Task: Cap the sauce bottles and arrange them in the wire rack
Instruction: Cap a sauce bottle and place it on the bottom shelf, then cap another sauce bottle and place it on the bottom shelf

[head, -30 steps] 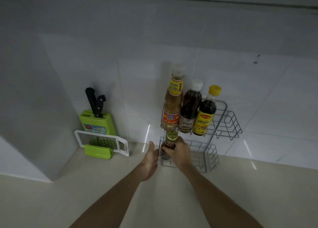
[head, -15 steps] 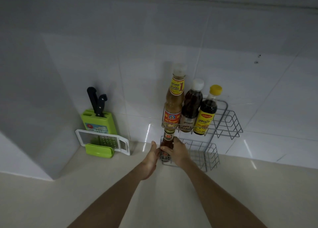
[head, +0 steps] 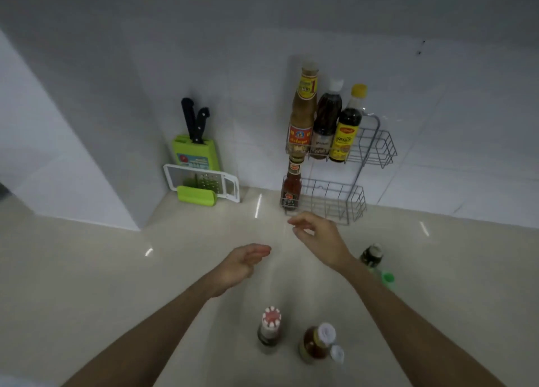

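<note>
Four in the rack: that is the count so far, with more bottles waiting on the counter (head: 87, 270).
Left hand (head: 242, 262): hovers over the counter, fingers loosely curled, holding nothing.
Red-capped bottle (head: 269, 329): stands on the counter near the bottom edge, cap on, not yet racked.
Small red sauce bottle (head: 291, 186): sits at the left end of the lower shelf, capped and upright.
Wire rack (head: 376, 150): upper shelf carries a tall brown bottle (head: 303, 115), a dark bottle (head: 326, 121) and a yellow-capped bottle (head: 348, 127), all capped; plenty of room to their right and on the lower shelf.
Right hand (head: 319, 238): just in front of the rack, fingers open and relaxed, empty.
Amber bottle (head: 316, 343): on the counter with a white top; a small white cap (head: 337, 353) lies beside it, so it may need capping, though blur leaves me unsure.
Green bottle (head: 372, 256): on the counter behind the right forearm, a green cap (head: 388, 278) lying near it, apparently uncapped.
Progress: roughly halfway by my reckoning, three bottles left.
</note>
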Tool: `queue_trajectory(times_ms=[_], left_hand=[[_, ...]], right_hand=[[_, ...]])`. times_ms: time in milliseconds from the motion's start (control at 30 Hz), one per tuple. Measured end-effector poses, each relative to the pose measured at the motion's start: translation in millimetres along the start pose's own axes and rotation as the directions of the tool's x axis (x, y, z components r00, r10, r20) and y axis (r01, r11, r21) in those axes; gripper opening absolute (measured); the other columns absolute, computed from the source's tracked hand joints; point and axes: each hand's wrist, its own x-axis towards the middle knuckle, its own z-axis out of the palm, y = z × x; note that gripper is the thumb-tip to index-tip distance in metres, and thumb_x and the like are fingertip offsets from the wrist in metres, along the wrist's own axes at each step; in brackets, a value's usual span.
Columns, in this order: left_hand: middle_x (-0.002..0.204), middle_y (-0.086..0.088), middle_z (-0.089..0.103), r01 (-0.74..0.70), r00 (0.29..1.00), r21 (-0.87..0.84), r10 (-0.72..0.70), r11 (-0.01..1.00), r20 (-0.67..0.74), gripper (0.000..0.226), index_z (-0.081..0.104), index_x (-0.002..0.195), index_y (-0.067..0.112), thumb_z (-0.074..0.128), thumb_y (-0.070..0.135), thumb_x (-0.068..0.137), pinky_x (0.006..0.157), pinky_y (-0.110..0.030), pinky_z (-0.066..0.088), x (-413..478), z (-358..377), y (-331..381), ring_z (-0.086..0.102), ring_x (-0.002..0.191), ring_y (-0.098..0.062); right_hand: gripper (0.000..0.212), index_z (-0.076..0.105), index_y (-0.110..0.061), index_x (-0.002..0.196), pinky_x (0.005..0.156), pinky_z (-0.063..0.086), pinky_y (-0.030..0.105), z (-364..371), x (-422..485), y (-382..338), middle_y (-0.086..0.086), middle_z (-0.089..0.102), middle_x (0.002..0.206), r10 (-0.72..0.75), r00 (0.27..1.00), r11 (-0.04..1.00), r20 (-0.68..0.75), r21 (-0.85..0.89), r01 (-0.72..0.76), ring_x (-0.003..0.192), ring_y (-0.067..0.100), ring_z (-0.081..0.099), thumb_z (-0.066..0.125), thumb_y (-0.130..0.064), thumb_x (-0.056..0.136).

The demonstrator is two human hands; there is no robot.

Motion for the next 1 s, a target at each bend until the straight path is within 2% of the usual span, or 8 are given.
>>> queue_trajectory(times_ms=[100, 167, 267, 333, 433, 667, 900, 1000], left_hand=[[0.14, -0.004, 0.049, -0.001, 0.985, 0.129, -0.022, 0.992, 0.172, 0.082, 0.048, 0.133, 0.011, 0.038, -0.02, 0.058, 0.106, -0.012, 0.036, -41, 9, -28, 0.044, 0.132, 0.0], [0.143, 0.007, 0.045, 0.003, 0.97, 0.204, -0.052, 0.979, 0.237, 0.084, 0.044, 0.14, 0.019, 0.051, -0.016, 0.064, 0.098, -0.006, 0.038, -63, 24, -40, 0.042, 0.126, 0.013], [0.128, 0.014, 0.054, -0.006, 0.979, 0.22, -0.04, 0.976, 0.202, 0.072, 0.047, 0.131, 0.035, 0.074, 0.008, 0.069, 0.089, -0.013, 0.047, -79, 53, -47, 0.052, 0.115, -0.001], [0.107, 0.008, 0.064, -0.039, 0.995, 0.23, 0.017, 0.972, 0.101, 0.048, 0.057, 0.114, 0.027, 0.078, 0.02, 0.072, 0.081, -0.02, 0.051, -82, 69, -51, 0.06, 0.095, -0.005], [0.085, 0.001, 0.064, -0.07, 0.997, 0.216, 0.074, 0.974, -0.011, 0.028, 0.059, 0.096, 0.014, 0.077, 0.019, 0.075, 0.068, -0.022, 0.049, -82, 81, -55, 0.06, 0.074, -0.004], [0.08, 0.001, 0.065, -0.101, 0.989, 0.127, 0.114, 0.987, -0.094, 0.021, 0.063, 0.089, 0.008, 0.069, 0.011, 0.069, 0.07, -0.031, 0.051, -81, 70, -25, 0.06, 0.073, -0.011], [0.078, -0.021, 0.058, -0.204, 0.964, -0.089, 0.216, 0.975, 0.157, 0.022, 0.057, 0.073, -0.002, 0.049, -0.005, 0.053, 0.069, -0.027, 0.049, -86, 44, 66, 0.06, 0.071, -0.021], [0.072, -0.02, 0.059, -0.213, 0.973, -0.11, 0.22, 0.971, 0.066, 0.021, 0.056, 0.07, -0.002, 0.05, -0.005, 0.05, 0.068, -0.028, 0.048, -86, 50, 78, 0.059, 0.069, -0.025]], right_hand=[[0.015, 0.072, -0.022, 0.096, 0.089, 0.052, 0.023, -3, -36, -27, -0.012, 0.073, 0.095, -0.038, 0.974, 0.999, 0.221, -0.006, 0.041, 0.091, -0.001, 0.066, 0.074, -0.028, 0.082], [0.026, 0.072, -0.023, 0.096, 0.085, 0.053, 0.021, -5, -58, -46, -0.009, 0.073, 0.094, -0.065, 0.929, 0.998, 0.364, -0.001, 0.07, 0.09, 0.001, 0.066, 0.078, -0.039, 0.077], [0.04, 0.069, -0.026, 0.1, 0.08, 0.052, 0.019, -3, -79, -65, -0.009, 0.069, 0.094, -0.104, 0.858, 0.983, 0.503, -0.08, 0.166, 0.09, 0.003, 0.062, 0.08, -0.049, 0.069], [0.044, 0.066, -0.028, 0.101, 0.076, 0.05, 0.022, 3, -88, -68, -0.01, 0.064, 0.093, -0.145, 0.817, 0.941, 0.558, -0.178, 0.288, 0.087, 0.005, 0.058, 0.078, -0.053, 0.067], [0.04, 0.065, -0.027, 0.1, 0.073, 0.048, 0.027, 12, -93, -66, -0.009, 0.06, 0.091, -0.192, 0.794, 0.875, 0.576, -0.266, 0.405, 0.083, 0.005, 0.052, 0.076, -0.052, 0.07], [0.03, 0.07, -0.018, 0.111, 0.083, 0.051, 0.024, -14, -69, -92, -0.003, 0.067, 0.106, -0.249, 0.748, 0.878, 0.615, -0.182, 0.442, 0.093, 0.005, 0.061, 0.074, -0.018, 0.081], [0.034, 0.071, -0.014, 0.113, 0.089, 0.054, 0.03, -66, -19, -163, 0.0, 0.072, 0.109, -0.256, 0.709, 0.947, 0.657, 0.022, 0.322, 0.101, 0.015, 0.066, 0.073, -0.006, 0.08], [0.031, 0.072, -0.014, 0.107, 0.081, 0.056, 0.024, -72, -12, -174, -0.002, 0.074, 0.1, -0.218, 0.749, 0.957, 0.626, -0.013, 0.289, 0.091, 0.01, 0.07, 0.079, -0.013, 0.076]])
